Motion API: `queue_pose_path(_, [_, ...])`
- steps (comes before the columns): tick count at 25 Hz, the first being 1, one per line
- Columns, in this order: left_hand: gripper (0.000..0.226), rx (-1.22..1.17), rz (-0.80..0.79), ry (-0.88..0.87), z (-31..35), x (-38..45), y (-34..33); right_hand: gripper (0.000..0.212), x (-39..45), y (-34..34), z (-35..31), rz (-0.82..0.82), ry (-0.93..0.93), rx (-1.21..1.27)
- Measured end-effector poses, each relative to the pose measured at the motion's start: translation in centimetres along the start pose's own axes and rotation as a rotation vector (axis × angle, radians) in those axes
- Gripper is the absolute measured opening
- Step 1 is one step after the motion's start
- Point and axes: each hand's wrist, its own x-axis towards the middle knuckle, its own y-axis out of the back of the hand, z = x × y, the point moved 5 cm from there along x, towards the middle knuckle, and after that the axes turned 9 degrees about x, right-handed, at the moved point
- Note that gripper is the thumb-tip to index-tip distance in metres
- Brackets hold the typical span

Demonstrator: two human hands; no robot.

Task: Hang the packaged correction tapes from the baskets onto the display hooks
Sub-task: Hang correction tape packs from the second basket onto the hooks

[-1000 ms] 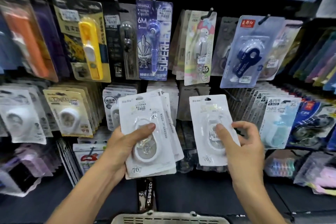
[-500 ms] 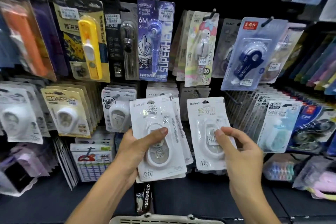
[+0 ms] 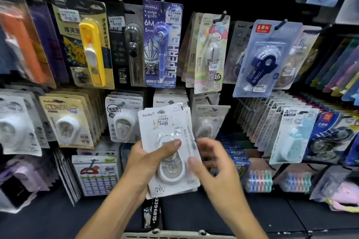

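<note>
My left hand (image 3: 143, 163) grips a fanned stack of white BoBo correction tape packs (image 3: 167, 128), thumb pressed on the front blister. My right hand (image 3: 217, 170) is blurred at the stack's right edge, fingers apart, thumb at the front pack's side, with nothing clearly held. Just behind and to the right, a white pack of the same kind (image 3: 211, 120) hangs tilted on a display hook (image 3: 208, 100) in the lower row.
Packaged stationery fills the hooks all around: a purple 6M tape (image 3: 162, 44) above, white tapes (image 3: 124, 120) to the left, pale blue packs (image 3: 293, 134) to the right. A grey basket rim (image 3: 174, 235) shows at the bottom edge, in front of a dark shelf.
My right hand has let go of its single pack, which now hangs on the hook, and has come back left to the stack. My left hand raised the stack and shifted it right.
</note>
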Motion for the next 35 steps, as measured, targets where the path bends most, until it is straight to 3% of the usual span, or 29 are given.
queue_pose_path(2, [0.038,0.034,-0.001,-0.007,-0.1,-0.1,-0.2,0.056,-0.6,-1.4,0.0,-0.046,0.020,-0.111])
queue_pose_path(4, [0.048,0.082,-0.016,-0.003,0.0,-0.1,-0.1,0.053,-0.5,-1.7,-0.3,0.001,0.002,-0.146])
queue_pose_path(7, [0.072,0.032,-0.095,0.028,0.2,0.0,0.3,0.033,-0.1,-1.1,-0.3,0.030,-0.075,0.198])
queue_pose_path(9, [0.073,-0.032,-0.158,0.032,0.3,0.0,0.4,0.038,0.3,-0.4,-0.3,0.062,-0.153,0.445])
queue_pose_path(11, [0.063,-0.045,-0.153,0.035,0.2,0.1,0.5,0.044,0.5,0.4,-0.1,0.115,-0.213,0.524])
queue_pose_path(14, [0.040,-0.068,-0.056,0.052,-0.3,0.2,1.0,0.046,0.5,2.2,0.3,0.245,-0.230,0.415])
queue_pose_path(18, [0.049,-0.056,-0.029,0.022,-0.1,0.2,1.3,0.045,-0.2,4.4,0.6,0.366,-0.166,0.272])
queue_pose_path(21, [0.042,-0.040,-0.049,-0.004,0.2,0.1,0.8,0.038,-0.7,5.1,0.8,0.443,-0.086,0.219])
queue_pose_path(24, [0.036,-0.036,-0.041,-0.001,0.3,-0.1,0.6,0.029,-0.4,4.7,0.8,0.389,-0.074,0.266])
queue_pose_path(30, [0.042,-0.037,-0.020,0.003,0.5,-0.1,0.7,0.039,-0.5,4.8,1.3,0.439,-0.083,0.272])
queue_pose_path(33, [0.047,-0.035,-0.017,0.006,0.4,-0.3,0.7,0.047,0.7,3.7,2.0,0.300,-0.249,0.261])
queue_pose_path(35, [0.043,0.010,0.018,-0.017,0.4,-0.4,0.7,0.052,0.5,2.6,1.4,0.207,-0.221,0.117])
